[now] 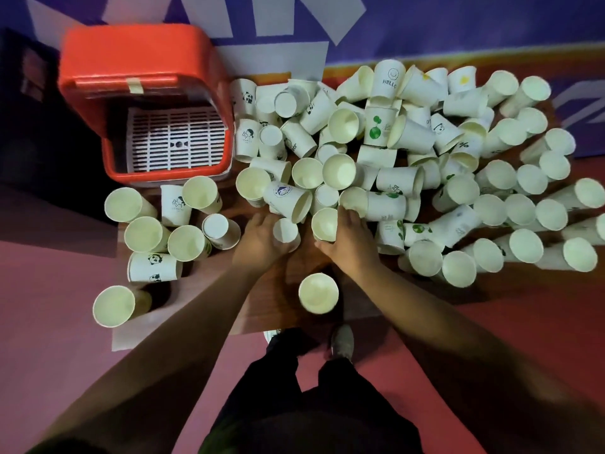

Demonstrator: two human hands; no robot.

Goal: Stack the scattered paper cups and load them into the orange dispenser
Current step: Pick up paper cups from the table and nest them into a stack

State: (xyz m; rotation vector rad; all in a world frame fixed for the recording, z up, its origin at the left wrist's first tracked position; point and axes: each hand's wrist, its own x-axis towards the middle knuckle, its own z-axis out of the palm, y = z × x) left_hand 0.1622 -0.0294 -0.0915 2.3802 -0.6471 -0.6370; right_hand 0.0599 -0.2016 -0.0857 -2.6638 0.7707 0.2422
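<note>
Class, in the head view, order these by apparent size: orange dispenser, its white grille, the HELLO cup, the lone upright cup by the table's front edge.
1. orange dispenser
2. white grille
3. lone upright cup and HELLO cup: alike; camera nearness blurs ranking.

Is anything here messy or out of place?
Yes. The paper cups lie in a jumbled heap across the table, many tipped on their sides or upside down. A strip of tape on the orange dispenser looks makeshift.

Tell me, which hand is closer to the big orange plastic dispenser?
Left. The left hand is down-right of the orange plastic dispenser; the right hand is farther right.
</note>
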